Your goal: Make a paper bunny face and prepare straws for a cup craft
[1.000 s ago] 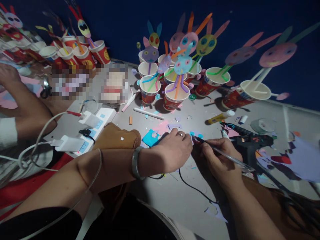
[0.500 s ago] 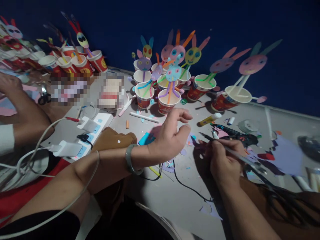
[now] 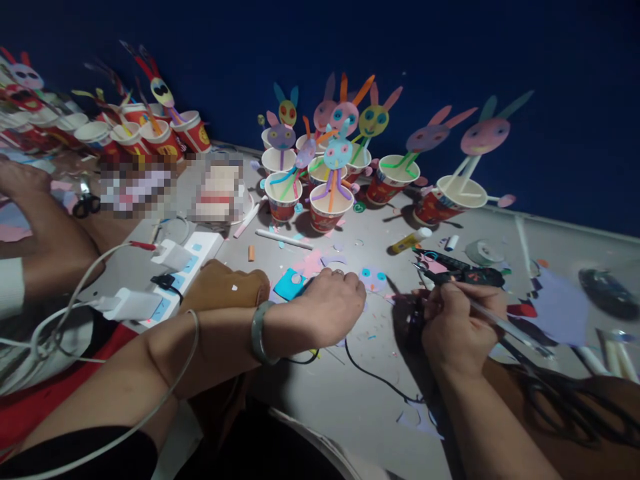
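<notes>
Fingers (image 3: 453, 300) of the right hand (image 3: 457, 337) are pinched round a raised pen (image 3: 517, 328); under the left hand (image 3: 323, 310), beside the paper face (image 3: 373, 280), any pinch is hidden; drawing seems in hand; a lowered pen would be needed.

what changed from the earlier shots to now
The right hand has drawn the pen rightward, away from the paper face, keeping hold of it. The left hand lifted, then came down again beside the face. The cups and glue stick stayed put.
</notes>
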`<move>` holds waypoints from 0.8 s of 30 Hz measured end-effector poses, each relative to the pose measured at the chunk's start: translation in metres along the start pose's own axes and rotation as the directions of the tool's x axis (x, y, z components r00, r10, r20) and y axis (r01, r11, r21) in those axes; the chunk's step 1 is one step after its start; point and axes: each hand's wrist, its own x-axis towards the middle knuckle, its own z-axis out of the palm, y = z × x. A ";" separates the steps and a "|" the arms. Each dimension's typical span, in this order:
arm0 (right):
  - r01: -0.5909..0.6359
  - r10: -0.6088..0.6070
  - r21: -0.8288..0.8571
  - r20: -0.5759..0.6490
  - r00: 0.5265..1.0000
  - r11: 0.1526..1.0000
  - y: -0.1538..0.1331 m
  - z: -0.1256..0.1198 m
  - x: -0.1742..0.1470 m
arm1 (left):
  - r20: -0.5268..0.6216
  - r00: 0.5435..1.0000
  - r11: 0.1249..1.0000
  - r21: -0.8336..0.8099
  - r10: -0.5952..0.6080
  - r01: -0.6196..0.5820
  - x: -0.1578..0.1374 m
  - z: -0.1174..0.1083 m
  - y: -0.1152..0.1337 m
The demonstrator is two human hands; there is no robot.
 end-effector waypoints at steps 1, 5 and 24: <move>-0.001 0.000 0.008 0.011 1.000 1.000 0.000 0.000 0.000 | 0.004 1.000 1.000 0.014 -0.006 0.006 0.000 0.000 0.000; 0.008 0.003 -0.083 0.124 0.992 0.997 0.002 -0.002 -0.001 | -0.029 0.999 0.999 0.047 -0.015 0.017 0.001 0.003 0.002; 0.214 -0.018 -0.402 0.439 0.898 0.890 0.000 0.001 -0.002 | 0.003 0.999 0.997 0.073 0.036 -0.037 0.006 0.011 0.000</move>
